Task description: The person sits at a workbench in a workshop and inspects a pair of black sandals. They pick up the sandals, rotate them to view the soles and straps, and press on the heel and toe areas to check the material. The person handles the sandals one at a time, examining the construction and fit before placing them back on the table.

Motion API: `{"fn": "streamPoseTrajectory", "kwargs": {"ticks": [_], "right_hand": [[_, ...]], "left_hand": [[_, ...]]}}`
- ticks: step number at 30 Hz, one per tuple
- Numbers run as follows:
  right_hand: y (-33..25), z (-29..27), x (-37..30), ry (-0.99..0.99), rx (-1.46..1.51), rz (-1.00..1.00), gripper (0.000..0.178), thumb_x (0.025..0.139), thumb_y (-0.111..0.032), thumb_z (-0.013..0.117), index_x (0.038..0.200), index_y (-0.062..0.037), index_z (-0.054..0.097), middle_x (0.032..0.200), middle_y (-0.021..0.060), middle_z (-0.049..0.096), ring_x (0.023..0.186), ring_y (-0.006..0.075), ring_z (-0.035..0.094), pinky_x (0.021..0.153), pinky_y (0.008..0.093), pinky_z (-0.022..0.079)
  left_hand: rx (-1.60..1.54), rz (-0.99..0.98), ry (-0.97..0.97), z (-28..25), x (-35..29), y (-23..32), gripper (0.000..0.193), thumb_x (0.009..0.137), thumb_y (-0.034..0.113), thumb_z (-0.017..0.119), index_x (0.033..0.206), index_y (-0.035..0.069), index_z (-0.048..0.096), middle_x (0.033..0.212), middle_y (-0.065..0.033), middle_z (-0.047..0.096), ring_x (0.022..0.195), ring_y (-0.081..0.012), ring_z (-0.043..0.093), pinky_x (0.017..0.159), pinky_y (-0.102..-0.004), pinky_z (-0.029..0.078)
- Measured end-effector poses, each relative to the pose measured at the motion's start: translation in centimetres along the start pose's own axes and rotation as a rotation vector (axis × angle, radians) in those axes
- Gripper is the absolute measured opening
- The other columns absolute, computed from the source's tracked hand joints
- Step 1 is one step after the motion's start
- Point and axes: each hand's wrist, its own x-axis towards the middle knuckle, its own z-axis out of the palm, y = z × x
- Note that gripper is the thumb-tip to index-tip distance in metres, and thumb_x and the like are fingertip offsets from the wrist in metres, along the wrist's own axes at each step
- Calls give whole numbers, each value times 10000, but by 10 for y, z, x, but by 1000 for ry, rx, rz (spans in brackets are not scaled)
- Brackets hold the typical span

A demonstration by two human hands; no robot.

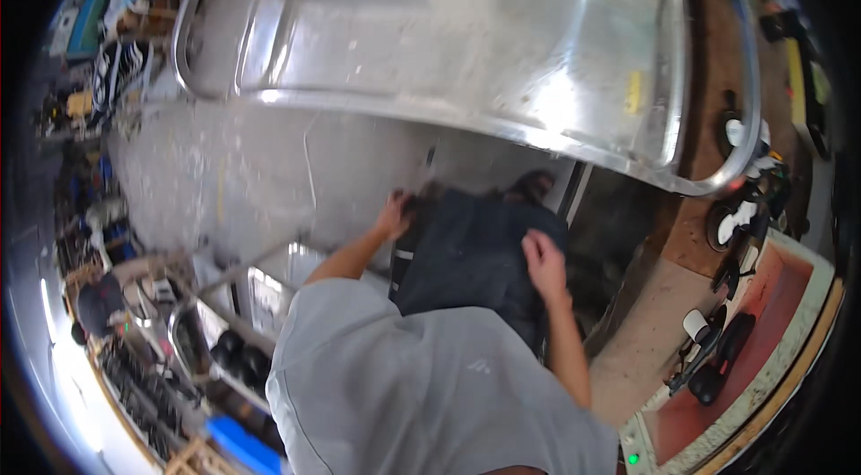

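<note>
Fingers on dark trousers

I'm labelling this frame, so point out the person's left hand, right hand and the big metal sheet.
left hand [393, 215], head view, back of hand.
right hand [543, 260], head view, knuckles.
metal sheet [466, 35], head view, shiny flat middle.

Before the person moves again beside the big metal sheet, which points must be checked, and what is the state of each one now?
1. Left hand free of the metal sheet: ok, it is below its edge.
2. Right hand empty: ok, open on the dark trousers.
3. Left hand empty: cannot tell, blurred.
4. Sheet supported: cannot tell, support hidden.
5. Foot placed on the grey floor: ok.
</note>
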Motion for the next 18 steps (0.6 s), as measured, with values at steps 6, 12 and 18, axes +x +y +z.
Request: {"fn": "streamPoseTrajectory", "kwargs": {"ticks": [6,12,18], "right_hand": [[15,40,66,-359,-264,88,355,873,-262,588,1163,-56,573,1098,175,612,1027,320,588,864,394,466],[42,143,101,-536,-355,-170,645,803,-313,675,1343,-84,406,1300,165,464,1212,364,427,1010,420,357],[9,142,108,-710,-603,-407,504,785,-328,684,1176,-45,536,1146,141,531,1130,328,473,995,432,361]], "left_hand": [[-2,44,42,-7,-17,37,598,721,164,647,1244,-2,409,1322,-265,331,1255,-440,327,1055,-454,325],[304,128,98,7,-16,31,576,654,60,613,1186,-62,428,1302,-293,348,1253,-459,310,1079,-480,274],[343,141,8,10,-17,27,455,627,127,662,1058,5,586,1359,-321,312,1275,-483,289,1096,-498,244]]}}
